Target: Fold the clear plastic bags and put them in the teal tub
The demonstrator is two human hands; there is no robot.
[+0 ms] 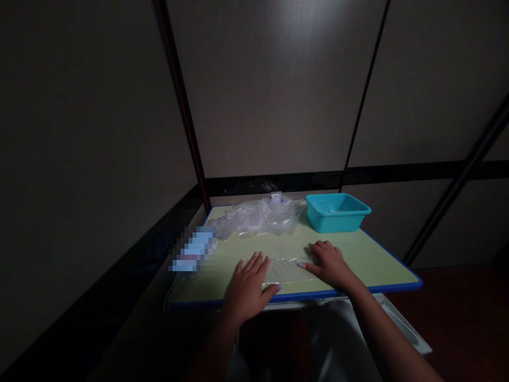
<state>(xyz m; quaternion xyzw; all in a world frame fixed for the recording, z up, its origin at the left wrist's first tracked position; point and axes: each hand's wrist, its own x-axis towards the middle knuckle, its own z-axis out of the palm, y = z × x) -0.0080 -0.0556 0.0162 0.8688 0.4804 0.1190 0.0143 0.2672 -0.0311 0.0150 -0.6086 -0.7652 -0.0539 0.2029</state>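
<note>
A clear plastic bag (283,271) lies flat near the front edge of the table, between my two hands. My left hand (249,289) rests palm down at the bag's left end, its fingers stretched and spread. At the other end is my right hand (329,264), with its thumb stretched out over the bag and the fingers slightly bent and apart from the thumb. Part of the bag's right end is hidden under that hand. Farther back lies a loose heap of clear plastic bags (258,216).
A turquoise plastic basin (338,220) stands at the table's back right. At the left edge lies a blurred light-blue object (195,250). The pale yellow table (382,268) has a blue rim and stands against panelled walls. Below its front edge, a white ledge (405,323) shows at right.
</note>
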